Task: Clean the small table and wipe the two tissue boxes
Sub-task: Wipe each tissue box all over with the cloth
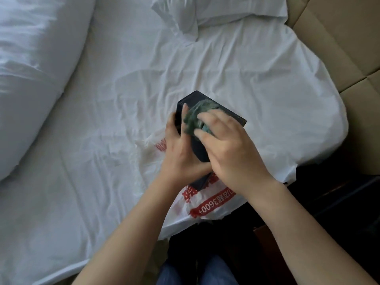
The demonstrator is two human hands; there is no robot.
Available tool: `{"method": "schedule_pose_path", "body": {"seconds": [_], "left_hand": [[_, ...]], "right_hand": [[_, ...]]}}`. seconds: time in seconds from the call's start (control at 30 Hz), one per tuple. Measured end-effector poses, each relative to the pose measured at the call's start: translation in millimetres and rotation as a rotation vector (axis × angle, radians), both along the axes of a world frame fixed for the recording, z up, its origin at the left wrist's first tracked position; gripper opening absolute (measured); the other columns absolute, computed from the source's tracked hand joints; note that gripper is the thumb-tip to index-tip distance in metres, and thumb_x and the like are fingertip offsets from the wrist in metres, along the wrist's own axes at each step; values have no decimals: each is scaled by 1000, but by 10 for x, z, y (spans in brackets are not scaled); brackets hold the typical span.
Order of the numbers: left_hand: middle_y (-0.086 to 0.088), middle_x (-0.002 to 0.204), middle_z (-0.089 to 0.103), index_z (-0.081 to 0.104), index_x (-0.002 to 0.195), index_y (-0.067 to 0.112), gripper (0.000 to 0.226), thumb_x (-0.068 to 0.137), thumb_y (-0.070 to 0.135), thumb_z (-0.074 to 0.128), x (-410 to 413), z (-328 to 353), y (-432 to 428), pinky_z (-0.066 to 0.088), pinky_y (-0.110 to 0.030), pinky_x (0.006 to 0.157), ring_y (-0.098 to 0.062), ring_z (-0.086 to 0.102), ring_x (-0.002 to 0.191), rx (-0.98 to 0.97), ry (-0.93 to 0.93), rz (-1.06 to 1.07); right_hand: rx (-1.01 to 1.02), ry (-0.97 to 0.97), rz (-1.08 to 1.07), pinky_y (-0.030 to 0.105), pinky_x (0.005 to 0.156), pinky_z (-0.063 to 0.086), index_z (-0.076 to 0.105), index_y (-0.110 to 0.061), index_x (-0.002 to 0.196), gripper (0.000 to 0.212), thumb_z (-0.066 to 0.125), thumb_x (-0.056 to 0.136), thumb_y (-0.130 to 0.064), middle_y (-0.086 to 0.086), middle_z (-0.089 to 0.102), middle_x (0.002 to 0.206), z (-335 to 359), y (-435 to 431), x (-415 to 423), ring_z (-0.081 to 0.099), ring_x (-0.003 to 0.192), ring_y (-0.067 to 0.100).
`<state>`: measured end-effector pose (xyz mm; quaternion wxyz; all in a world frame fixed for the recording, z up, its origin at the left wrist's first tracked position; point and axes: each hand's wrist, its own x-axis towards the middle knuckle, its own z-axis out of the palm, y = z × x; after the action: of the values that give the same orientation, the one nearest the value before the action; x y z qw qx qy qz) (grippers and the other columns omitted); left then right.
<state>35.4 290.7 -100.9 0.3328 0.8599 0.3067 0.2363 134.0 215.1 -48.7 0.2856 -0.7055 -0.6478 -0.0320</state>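
Above the bed (102, 182), near its right edge, a dark box (205, 101) is gripped by the left hand (181, 153), while a green cloth (192, 122) is pressed onto it by the right hand (228, 153). "3600+" can be read, upside down, on the white-and-red bag (207, 204) underneath. Open sheet is left to the left.

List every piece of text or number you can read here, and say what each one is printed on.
"3600+", white on a red band, upside down to the camera: on the white plastic bag lying on the bed sheet below the hands.
Other red characters on the same bag, above the band and beside the left hand: too blurred to read.
Dark tissue box and green cloth: no readable text.
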Motion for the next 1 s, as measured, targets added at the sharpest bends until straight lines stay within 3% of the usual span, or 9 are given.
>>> {"method": "schedule_pose_path", "body": {"seconds": [0.07, 0.17, 0.27, 0.37, 0.53, 0.67, 0.77, 0.87, 1.0], "left_hand": [[-9, 147, 18, -2, 148, 28, 110, 65, 57, 65, -20, -14, 5, 24, -58, 111, -46, 16, 138, -36, -20, 16], [-16, 148, 13, -10, 147, 21, 131, 53, 59, 73, -7, -1, 32, 29, -52, 111, -33, 15, 142, -167, 23, 107], [-18, 150, 8, -11, 148, 18, 134, 53, 60, 73, -17, -1, 55, 27, -47, 114, -29, 11, 143, -176, 50, 93], [-17, 148, 10, -8, 148, 11, 135, 53, 55, 78, -89, 4, 27, 30, -45, 112, -29, 15, 142, -119, 14, 37], [-25, 145, 13, -6, 146, 11, 137, 50, 43, 87, -133, 8, 77, 22, -31, 116, -28, 11, 142, 18, -60, -93], [-23, 146, 8, -17, 147, 18, 141, 53, 47, 84, -215, -190, 96, 11, -26, 118, -32, 5, 142, 6, -63, -145], [-35, 143, 12, -23, 145, 18, 141, 55, 51, 80, -304, -304, 116, 12, -34, 119, -42, 8, 140, 25, -74, -137], [-38, 142, 15, -22, 146, 18, 141, 55, 51, 81, -346, -312, 187, 19, -45, 117, -45, 11, 138, 42, -101, -143], [-35, 143, 15, -22, 145, 18, 145, 52, 46, 86, -344, -305, 156, 12, -31, 118, -39, 10, 140, 25, -79, -172]], "right_hand": [[-62, -130, 6, 40, 99, 36, 68, 3, 93, 27, 42, 86, 1, 18, 61, 120, -26, -63, -17, 41, 119, 28], [-90, -141, -55, 38, 99, 36, 68, 4, 90, 33, 35, 93, -1, 19, 62, 118, 7, -324, 59, 42, 118, 28], [-29, 135, -227, 35, 99, 41, 69, 4, 91, 19, 52, 85, 7, 18, 59, 115, 117, -491, 194, 48, 114, 28], [84, 382, -299, 29, 100, 42, 67, -2, 105, 22, 58, 86, 4, 7, 52, 118, 276, -299, 317, 51, 113, 20], [-40, 471, -180, 3, 98, 27, 53, -11, 129, 44, 63, 87, -12, 6, 51, 127, 539, 362, 326, 43, 114, 3], [-374, 272, -58, 27, 99, 22, 62, -23, 116, 29, 57, 88, -30, -4, 59, 114, 362, 573, 252, 49, 114, 14], [-313, 428, 10, 32, 110, 27, 67, -15, 110, 25, 58, 88, -20, 1, 59, 117, 234, 364, 112, 49, 119, 15], [-267, 431, 4, 32, 108, 34, 67, -9, 110, 26, 56, 88, -18, 6, 58, 122, 177, -72, -18, 47, 124, 20], [-251, 417, -20, 40, 109, 35, 66, -8, 113, 31, 52, 90, -24, 6, 56, 126, 123, -515, -69, 45, 127, 22]]}}
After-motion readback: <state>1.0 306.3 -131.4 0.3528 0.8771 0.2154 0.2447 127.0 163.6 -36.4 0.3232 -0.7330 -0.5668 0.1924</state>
